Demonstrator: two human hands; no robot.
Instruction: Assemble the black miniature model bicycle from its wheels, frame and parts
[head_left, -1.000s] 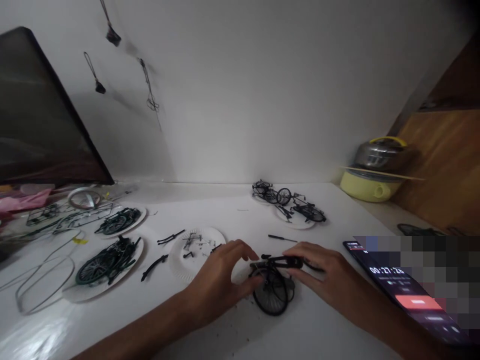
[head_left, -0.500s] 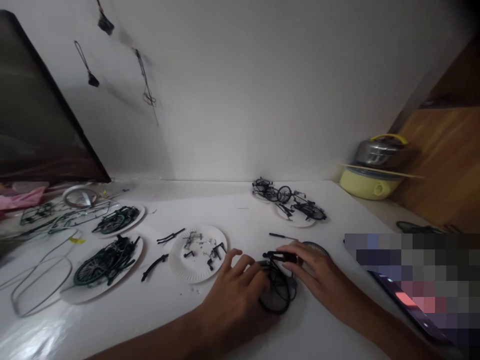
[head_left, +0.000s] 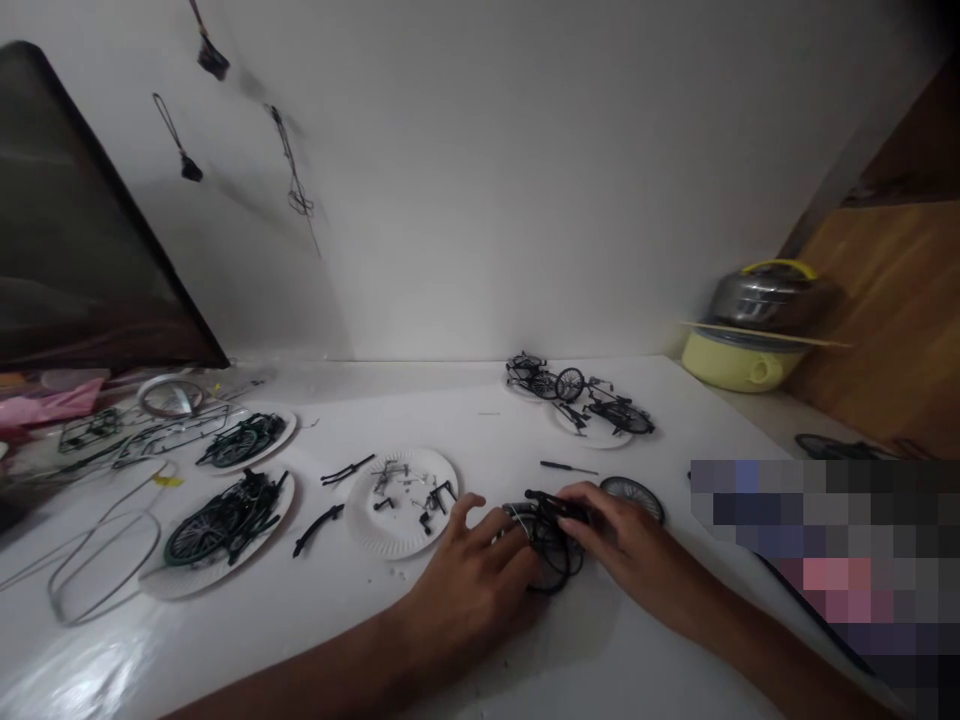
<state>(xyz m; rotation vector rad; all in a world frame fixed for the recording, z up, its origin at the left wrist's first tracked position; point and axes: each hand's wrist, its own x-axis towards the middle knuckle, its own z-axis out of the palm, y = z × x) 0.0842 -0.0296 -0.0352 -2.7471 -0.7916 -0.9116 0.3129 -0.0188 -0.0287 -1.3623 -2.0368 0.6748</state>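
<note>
Between my two hands a small black model bicycle (head_left: 553,575) is held just over the white table, its wheel tilted towards me. My left hand (head_left: 480,570) grips its left side, with the thumb and fingertips partly hidden behind the knuckles. My right hand (head_left: 619,530) pinches a black part of its frame (head_left: 544,502) from the right. Just beyond the right hand lies a loose spoked wheel (head_left: 634,494). A thin screwdriver (head_left: 568,467) rests farther back. Left of my hands, a paper plate (head_left: 361,530) carries small metal and black pieces.
Black curved strips (head_left: 319,528) lie beside the plate. Dark green bicycle parts (head_left: 225,525) fill plates at left, near bent wire (head_left: 105,610). Black model bicycles (head_left: 619,415) sit on plates at the back. A yellow pot (head_left: 739,365) and a monitor (head_left: 82,220) flank the table.
The model bicycle has tilted and risen slightly in my hands, its wheel now partly behind the left fingers. My right hand has shifted a little left, uncovering the loose wheel.
</note>
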